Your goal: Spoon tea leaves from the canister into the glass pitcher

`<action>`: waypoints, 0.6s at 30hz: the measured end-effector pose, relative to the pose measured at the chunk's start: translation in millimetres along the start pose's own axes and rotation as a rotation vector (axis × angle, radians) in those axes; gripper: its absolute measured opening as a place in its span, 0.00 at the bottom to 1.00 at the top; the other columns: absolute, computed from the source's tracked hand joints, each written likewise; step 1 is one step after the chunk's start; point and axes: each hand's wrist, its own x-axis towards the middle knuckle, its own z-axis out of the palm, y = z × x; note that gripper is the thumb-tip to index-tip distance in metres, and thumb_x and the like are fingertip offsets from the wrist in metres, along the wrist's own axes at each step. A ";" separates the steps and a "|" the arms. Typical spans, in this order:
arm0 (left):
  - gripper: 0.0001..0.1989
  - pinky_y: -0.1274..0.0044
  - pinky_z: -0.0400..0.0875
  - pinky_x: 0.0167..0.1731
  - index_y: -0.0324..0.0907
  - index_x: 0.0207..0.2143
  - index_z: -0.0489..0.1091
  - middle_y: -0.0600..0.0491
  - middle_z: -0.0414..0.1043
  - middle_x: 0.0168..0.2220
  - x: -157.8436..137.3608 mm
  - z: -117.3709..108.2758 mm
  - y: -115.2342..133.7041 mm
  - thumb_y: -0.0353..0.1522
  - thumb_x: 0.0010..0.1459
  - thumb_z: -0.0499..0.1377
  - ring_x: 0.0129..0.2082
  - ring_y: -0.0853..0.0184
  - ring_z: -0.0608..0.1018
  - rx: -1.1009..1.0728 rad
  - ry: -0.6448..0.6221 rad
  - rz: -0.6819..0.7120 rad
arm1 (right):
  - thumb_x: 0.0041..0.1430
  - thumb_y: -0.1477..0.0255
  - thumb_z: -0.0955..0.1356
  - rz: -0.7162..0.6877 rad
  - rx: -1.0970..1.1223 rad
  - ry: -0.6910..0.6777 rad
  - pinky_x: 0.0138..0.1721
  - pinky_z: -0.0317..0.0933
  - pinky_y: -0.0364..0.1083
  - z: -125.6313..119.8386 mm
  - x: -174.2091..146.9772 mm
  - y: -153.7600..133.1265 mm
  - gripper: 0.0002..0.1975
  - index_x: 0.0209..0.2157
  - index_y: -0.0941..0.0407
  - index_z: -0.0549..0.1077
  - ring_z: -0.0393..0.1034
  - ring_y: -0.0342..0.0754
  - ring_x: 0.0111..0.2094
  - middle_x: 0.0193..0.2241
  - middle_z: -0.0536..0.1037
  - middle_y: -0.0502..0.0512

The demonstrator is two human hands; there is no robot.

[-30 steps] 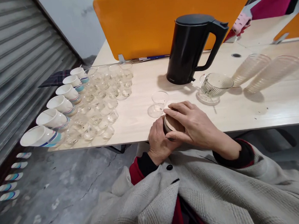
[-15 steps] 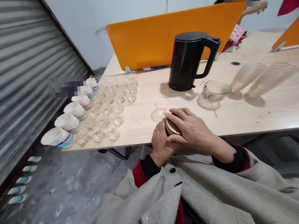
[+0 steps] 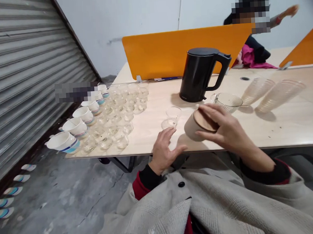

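My right hand (image 3: 223,127) grips a beige canister (image 3: 191,128) near its top, fingers across the brown wooden-looking lid (image 3: 203,119). The canister tilts a little over the front of the table; whether its base touches the top I cannot tell. To its left, my left hand (image 3: 165,148) is open, thumb and fingers apart, holding nothing. Just beyond those fingertips stands a small clear plastic cup (image 3: 173,113) with a few dark specks in it. Behind my right hand a ribbed glass cup (image 3: 228,100) is partly hidden.
A black electric kettle (image 3: 197,75) stands before the orange divider (image 3: 168,54). Several clear cups (image 3: 122,141) and a row of white paper cups (image 3: 74,126) fill the table's left end. Stacked plastic cups (image 3: 279,97) lie at right. Another person (image 3: 254,22) is behind the divider.
My left hand has come off the canister and opened. My right hand has carried the canister right and forward, out from between both hands. The person behind has shifted.
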 end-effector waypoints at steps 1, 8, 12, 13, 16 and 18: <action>0.25 0.61 0.82 0.55 0.45 0.60 0.72 0.41 0.77 0.61 0.8 -5.1 -4.8 0.45 0.66 0.68 0.62 0.53 0.78 0.026 0.047 -0.004 | 0.62 0.53 0.75 -0.009 -0.039 0.058 0.62 0.69 0.72 -7.1 9.3 2.7 0.37 0.70 0.47 0.69 0.71 0.71 0.63 0.63 0.73 0.65; 0.13 0.60 0.81 0.54 0.41 0.53 0.75 0.44 0.82 0.51 5.7 -12.9 -29.4 0.34 0.68 0.65 0.52 0.55 0.81 0.236 0.092 -0.026 | 0.59 0.56 0.76 -0.048 -0.106 0.119 0.69 0.60 0.71 6.6 106.4 31.1 0.39 0.69 0.52 0.70 0.66 0.71 0.67 0.64 0.71 0.67; 0.14 0.58 0.79 0.55 0.42 0.54 0.75 0.45 0.82 0.53 4.2 -11.0 -27.1 0.35 0.68 0.65 0.53 0.53 0.81 0.302 0.043 -0.030 | 0.56 0.57 0.76 -0.010 -0.021 0.023 0.70 0.57 0.70 57.9 155.3 59.6 0.41 0.69 0.54 0.71 0.64 0.71 0.68 0.66 0.70 0.67; 0.14 0.58 0.79 0.55 0.42 0.54 0.75 0.45 0.82 0.53 3.7 -10.8 -26.1 0.36 0.68 0.65 0.53 0.53 0.81 0.308 0.036 -0.036 | 0.55 0.56 0.76 0.004 -0.002 -0.004 0.70 0.58 0.69 71.0 164.5 67.5 0.42 0.69 0.55 0.71 0.64 0.71 0.68 0.66 0.69 0.68; 0.15 0.60 0.79 0.54 0.43 0.55 0.74 0.45 0.82 0.54 2.8 -10.5 -24.2 0.36 0.68 0.65 0.53 0.53 0.81 0.315 0.023 -0.041 | 0.53 0.56 0.76 0.051 0.035 -0.075 0.71 0.57 0.66 104.8 184.8 89.5 0.42 0.67 0.59 0.73 0.64 0.70 0.67 0.66 0.70 0.70; 0.15 0.60 0.79 0.53 0.43 0.54 0.74 0.46 0.82 0.54 2.8 -10.1 -23.3 0.36 0.68 0.66 0.53 0.53 0.81 0.329 0.023 -0.041 | 0.53 0.56 0.75 0.062 0.047 -0.102 0.72 0.57 0.66 121.3 193.2 100.9 0.41 0.66 0.58 0.74 0.64 0.69 0.68 0.66 0.71 0.69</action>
